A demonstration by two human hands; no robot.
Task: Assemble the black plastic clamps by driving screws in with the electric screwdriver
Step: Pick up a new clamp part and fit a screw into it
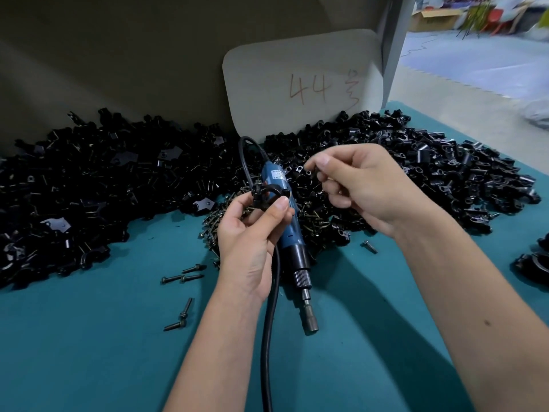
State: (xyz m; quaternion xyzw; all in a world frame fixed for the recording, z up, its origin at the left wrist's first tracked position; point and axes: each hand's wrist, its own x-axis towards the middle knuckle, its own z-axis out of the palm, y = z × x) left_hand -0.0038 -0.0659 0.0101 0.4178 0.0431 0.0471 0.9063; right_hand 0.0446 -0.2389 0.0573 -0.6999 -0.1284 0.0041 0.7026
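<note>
Above a teal table (89, 337), the left hand (252, 233) pinches a black clamp half (269, 195) between thumb and fingertips. The right hand (359, 185), fingers curled, pinches a small black part (311, 168) between thumb and forefinger. A blue electric screwdriver (292, 236) lies between the hands, bit pointing near. Heaps of black clamp parts (89, 185) stretch left and right; a pile of screws (312, 215) sits beneath the hands. Behind stands a card (303, 84) marked 44.

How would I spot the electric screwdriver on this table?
Start at the teal table cover and find the gap between the two heaps of black plastic clamp parts. The blue-bodied electric screwdriver lies there, the only blue, corded tool, its metal tip toward the viewer.
</note>
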